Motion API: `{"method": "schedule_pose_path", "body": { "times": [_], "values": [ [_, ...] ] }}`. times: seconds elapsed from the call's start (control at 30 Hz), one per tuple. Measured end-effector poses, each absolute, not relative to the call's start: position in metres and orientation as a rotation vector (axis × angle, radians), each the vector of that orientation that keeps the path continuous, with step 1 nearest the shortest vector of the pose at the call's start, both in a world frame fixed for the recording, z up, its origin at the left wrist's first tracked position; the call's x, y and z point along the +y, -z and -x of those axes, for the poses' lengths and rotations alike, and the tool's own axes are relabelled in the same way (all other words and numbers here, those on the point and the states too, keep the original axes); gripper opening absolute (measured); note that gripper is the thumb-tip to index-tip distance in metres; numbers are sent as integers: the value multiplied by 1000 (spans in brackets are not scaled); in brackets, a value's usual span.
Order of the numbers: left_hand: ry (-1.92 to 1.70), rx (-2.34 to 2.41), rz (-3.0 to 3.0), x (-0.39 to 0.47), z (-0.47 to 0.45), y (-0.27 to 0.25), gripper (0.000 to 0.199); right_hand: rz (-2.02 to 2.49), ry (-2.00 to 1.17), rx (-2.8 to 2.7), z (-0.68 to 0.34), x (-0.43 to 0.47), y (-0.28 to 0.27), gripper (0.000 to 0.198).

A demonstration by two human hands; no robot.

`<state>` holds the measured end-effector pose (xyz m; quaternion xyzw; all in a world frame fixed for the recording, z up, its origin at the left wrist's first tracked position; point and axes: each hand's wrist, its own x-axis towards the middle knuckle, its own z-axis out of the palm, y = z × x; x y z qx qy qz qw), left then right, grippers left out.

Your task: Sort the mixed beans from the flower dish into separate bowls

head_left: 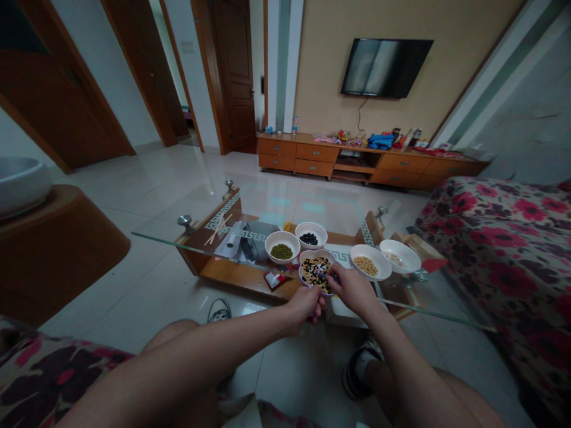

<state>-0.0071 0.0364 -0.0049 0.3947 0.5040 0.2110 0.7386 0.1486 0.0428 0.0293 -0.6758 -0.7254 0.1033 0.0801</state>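
Note:
A bowl of mixed beans, dark, yellow and green, sits at the near edge of the glass table. My left hand is closed on its near rim. Over the same bowl, my right hand pinches a small purplish utensil whose tip is among the beans; its exact kind is too small to make out. Just behind stand a white bowl of green beans and a white bowl of black beans. On the right are a white bowl of yellow beans and a white bowl with a few pale pieces.
The glass table top has an exposed front edge and a wooden shelf below, with chopsticks and a red packet seen through it. A floral sofa stands right. A long wooden cabinet lines the far wall.

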Motion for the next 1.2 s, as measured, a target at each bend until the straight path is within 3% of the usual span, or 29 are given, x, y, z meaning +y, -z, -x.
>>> {"method": "schedule_pose_path", "body": {
  "times": [0.43, 0.87, 1.2],
  "values": [
    [-469, 1107, -862, 37, 7, 6, 32, 2006, -291, -2153, -148, 42, -33, 18],
    [-456, 1120, -861, 37, 7, 5, 32, 2090, -7, -1840, -137, 74, -43, 31],
    [-445, 1132, -859, 37, 8, 3, 32, 2157, 15, -1752, -120, 88, -39, 34]
  ]
}}
